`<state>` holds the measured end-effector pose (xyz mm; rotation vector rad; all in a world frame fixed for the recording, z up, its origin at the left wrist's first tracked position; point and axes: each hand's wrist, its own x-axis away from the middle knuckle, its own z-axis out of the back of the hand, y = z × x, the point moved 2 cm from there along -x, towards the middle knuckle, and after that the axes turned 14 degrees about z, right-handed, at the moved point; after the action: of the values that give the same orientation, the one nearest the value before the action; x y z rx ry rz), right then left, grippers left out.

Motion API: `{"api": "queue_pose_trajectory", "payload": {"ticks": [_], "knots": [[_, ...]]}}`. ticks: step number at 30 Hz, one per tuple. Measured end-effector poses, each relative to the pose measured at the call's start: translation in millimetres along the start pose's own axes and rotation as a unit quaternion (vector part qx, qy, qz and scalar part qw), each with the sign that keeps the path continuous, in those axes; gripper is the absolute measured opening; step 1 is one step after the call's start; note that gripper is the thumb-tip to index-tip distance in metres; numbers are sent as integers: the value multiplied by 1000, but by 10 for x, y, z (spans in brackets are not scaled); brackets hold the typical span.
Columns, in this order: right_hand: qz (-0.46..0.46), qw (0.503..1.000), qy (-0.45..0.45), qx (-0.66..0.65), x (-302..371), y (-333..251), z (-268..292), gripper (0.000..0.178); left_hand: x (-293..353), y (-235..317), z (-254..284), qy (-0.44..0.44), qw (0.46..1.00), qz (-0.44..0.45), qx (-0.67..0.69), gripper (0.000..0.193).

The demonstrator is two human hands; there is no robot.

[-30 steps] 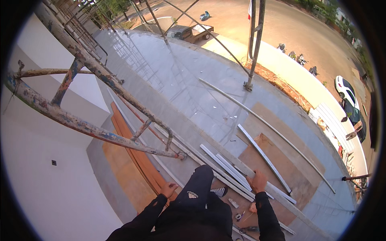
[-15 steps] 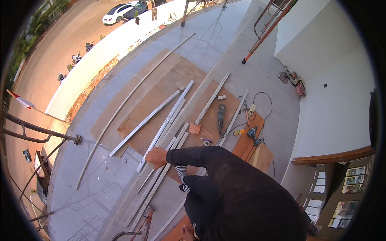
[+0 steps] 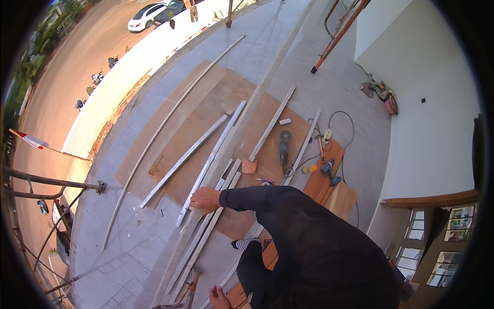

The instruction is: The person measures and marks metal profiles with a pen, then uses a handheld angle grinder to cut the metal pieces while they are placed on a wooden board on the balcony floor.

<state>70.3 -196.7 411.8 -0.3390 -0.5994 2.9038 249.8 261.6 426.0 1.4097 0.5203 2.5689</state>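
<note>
My right hand (image 3: 206, 200) is wrapped round a long silver-white bar (image 3: 212, 158) near its lower end. The bar slants across a brown board on the floor. Close beside this hand, several narrow strips (image 3: 216, 216) lie alongside a raised concrete edge. A second pale bar (image 3: 183, 162) rests farther left on the board. At the lower edge, my left hand (image 3: 219, 297) has curled fingers, and whatever they may hold is hidden. My bent knee and a striped sock (image 3: 244, 243) show between the arms.
An angle grinder (image 3: 284, 148), yellow bottle (image 3: 309, 169), cordless drill (image 3: 330, 172), hammer (image 3: 320, 146) and white socket block (image 3: 327, 136) with its cable lie to the right. A long thin pole (image 3: 167, 121) crosses the floor. Scaffold frames (image 3: 56, 184) stand at left, top and bottom.
My right hand has shifted slightly right along with the bar; a thinner strip beside the bar no longer shows apart. My left hand has moved left along the lower edge. The head view has shifted slightly.
</note>
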Motion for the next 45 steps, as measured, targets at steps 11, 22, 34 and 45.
{"api": "queue_pose_trajectory", "payload": {"ticks": [11,22,34,45], "knots": [[-18,999,-35,2,1338,1491,-568,38,-1328,1953,-1221,254,901,-128,-327,80],[-15,995,-99,10,2658,3111,-1424,41,-3456,1400,-2394,-69,893,-244,-373,55],[-180,951,-250,27,3326,4213,-2447,53,-4521,1524,-3706,-120,881,-222,-400,58],[-162,922,-351,18,2683,3770,-2723,81,-4595,2049,-4090,-156,845,-262,-440,81]]}}
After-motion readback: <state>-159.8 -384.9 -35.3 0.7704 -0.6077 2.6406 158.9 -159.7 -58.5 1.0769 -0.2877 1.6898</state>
